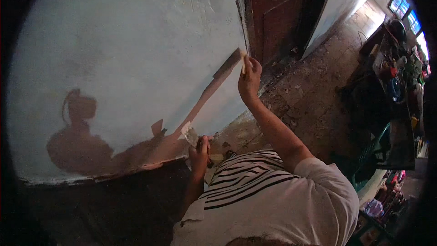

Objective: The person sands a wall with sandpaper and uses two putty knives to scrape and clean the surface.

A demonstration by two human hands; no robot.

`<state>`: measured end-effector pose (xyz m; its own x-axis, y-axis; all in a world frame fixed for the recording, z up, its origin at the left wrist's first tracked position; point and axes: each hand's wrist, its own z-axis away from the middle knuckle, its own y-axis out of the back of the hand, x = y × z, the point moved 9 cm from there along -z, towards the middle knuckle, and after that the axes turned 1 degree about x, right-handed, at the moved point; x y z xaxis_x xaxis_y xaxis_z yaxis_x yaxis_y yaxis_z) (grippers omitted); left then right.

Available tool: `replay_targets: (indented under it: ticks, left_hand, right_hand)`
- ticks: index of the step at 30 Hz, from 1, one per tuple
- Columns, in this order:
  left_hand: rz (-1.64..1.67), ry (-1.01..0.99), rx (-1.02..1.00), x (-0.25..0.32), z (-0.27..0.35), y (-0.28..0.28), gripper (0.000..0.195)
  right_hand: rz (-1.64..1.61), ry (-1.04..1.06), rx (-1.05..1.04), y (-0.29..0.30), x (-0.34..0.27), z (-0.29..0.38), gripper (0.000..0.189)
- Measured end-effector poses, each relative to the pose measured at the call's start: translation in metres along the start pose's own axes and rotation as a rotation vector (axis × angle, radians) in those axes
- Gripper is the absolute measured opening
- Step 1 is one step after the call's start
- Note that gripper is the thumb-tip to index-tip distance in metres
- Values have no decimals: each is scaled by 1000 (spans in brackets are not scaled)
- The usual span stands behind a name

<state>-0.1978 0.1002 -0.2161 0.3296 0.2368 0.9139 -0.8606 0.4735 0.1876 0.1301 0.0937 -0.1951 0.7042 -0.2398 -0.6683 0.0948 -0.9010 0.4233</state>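
Observation:
My left hand (199, 155) grips a putty knife (189, 134) by its handle, low in front of my striped shirt. The knife's broad blade points up and away from me and carries pale smears. Farther out, my right hand (251, 77) holds a thin, pale, flat piece (243, 62) between thumb and fingers. Its edge is at the pale painted wall (136, 41), close beside the door frame (244, 10). My fingers cover much of this piece, so its exact kind cannot be told.
A dark brown panelled door (281, 10) stands right of the wall. Dusty floor tiles (304, 89) carry debris along the wall's foot. At the far right are a cluttered table (396, 133) and a green plastic chair (370, 153). A dark surface (102, 208) borders the wall at lower left.

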Motion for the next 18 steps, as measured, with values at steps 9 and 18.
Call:
replay_targets:
  ticks: [9, 18]
  left_hand:
    - [-298, -338, 1, 17, -39, 48, 38]
    - [-189, -620, -86, 115, -38, 107, 40]
  right_hand:
    - [-152, -216, 160, -10, 36, -21, 58]
    - [-132, 23, 472, 17, -56, -79, 74]
